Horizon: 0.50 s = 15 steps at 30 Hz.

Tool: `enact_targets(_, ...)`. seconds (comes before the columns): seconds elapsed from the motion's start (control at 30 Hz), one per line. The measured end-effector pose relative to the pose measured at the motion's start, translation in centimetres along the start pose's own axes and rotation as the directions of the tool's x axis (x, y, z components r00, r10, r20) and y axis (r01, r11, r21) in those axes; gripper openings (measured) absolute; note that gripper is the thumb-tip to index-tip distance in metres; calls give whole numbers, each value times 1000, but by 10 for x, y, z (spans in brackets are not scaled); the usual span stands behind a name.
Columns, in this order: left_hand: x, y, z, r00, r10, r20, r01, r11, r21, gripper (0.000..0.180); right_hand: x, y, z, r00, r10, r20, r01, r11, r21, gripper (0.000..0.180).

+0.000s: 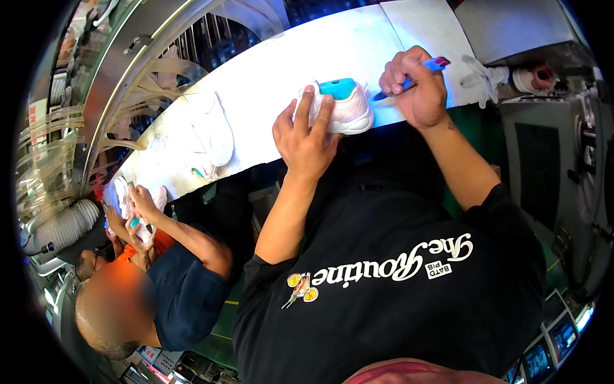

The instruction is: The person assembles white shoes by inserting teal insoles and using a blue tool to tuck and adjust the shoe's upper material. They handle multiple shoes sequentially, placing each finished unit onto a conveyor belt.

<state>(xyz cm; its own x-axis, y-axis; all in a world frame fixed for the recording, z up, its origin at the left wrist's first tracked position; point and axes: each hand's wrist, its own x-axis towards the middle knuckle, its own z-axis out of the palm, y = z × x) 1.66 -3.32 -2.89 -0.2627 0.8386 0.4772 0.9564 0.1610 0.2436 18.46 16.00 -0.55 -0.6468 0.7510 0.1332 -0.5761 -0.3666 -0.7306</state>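
Observation:
On the white work table, a white and pale pink sneaker (354, 114) with a teal inside lies against my left hand (306, 142). The fingers of that hand curl over the shoe's side and grip it near the table's front edge. To the right, my right hand (419, 93) is closed round a slim blue pen-like tool (437, 64) with a reddish-purple end. The tool's dark tip points left, toward the sneaker's heel, with a small gap between them. Part of the tool is hidden by my fingers.
White sneakers (214, 131) lie farther left on the table (288, 64). Beyond them, a co-worker's hands (142, 203) hold another shoe. A white glove (476, 78) and a pinkish shoe (536, 78) lie at the right end, near grey machinery (543, 150).

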Motion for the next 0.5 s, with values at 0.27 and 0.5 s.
enact_targets(0.27,0,-3,7,997,31,-70,-29,999,25,90,-13,30,18,954,266,135,124,58,-991,98)
enact_targets(0.5,8,-4,7,999,32,-8,-32,999,44,86,-8,32,37,944,327,-27,-40,33,-999,97)
